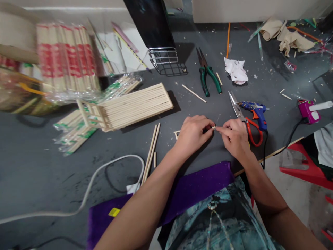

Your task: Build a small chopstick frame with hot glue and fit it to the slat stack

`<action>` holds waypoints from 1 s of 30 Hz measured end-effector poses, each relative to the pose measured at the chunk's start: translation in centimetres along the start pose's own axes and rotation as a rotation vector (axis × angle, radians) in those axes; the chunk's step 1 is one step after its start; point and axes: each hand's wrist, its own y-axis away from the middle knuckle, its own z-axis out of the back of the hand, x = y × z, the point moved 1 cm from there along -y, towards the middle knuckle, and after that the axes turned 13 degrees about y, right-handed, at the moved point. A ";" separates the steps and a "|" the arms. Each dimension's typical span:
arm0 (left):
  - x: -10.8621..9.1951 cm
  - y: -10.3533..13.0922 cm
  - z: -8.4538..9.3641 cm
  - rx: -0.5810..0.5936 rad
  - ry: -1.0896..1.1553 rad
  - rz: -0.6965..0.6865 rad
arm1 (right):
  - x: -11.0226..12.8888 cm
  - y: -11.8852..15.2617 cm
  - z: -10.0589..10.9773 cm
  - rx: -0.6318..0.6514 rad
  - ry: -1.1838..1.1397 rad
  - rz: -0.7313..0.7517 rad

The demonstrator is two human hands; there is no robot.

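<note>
My left hand [194, 131] is closed in a pinch, thumb and forefinger on a small pale wooden piece [213, 128] whose exact shape is too small to tell. From the other side, my right hand [235, 137] meets that piece with its forefinger tip, its other fingers curled in. Whether the right hand grips anything is hidden. Part of a thin wooden stick frame [176, 134] peeks out beside my left hand. Red-handled scissors [253, 131] lie right beside my right hand, with a blue glue gun [258, 114] just past them.
A small stick-built model [137, 107] rests at left, near wrapped chopsticks [69, 59]. Loose sticks [151, 152] and a white cable [90, 187] lie closer. Green-handled pliers [206, 74], crumpled paper [236, 69] and a phone on a wire stand [166, 57] are behind my hands.
</note>
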 end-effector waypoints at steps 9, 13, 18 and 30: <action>0.0 0.1 -0.1 0.003 -0.029 0.005 | 0.0 0.0 0.1 0.015 0.017 0.004; -0.2 0.1 -0.1 -0.005 -0.015 0.007 | 0.0 0.0 0.2 -0.005 0.010 0.020; -0.3 0.1 -0.1 0.000 -0.006 0.015 | 0.0 -0.1 0.2 -0.005 0.003 0.019; -0.1 0.1 0.0 -0.002 0.011 0.001 | 0.0 -0.1 0.0 0.041 0.001 -0.014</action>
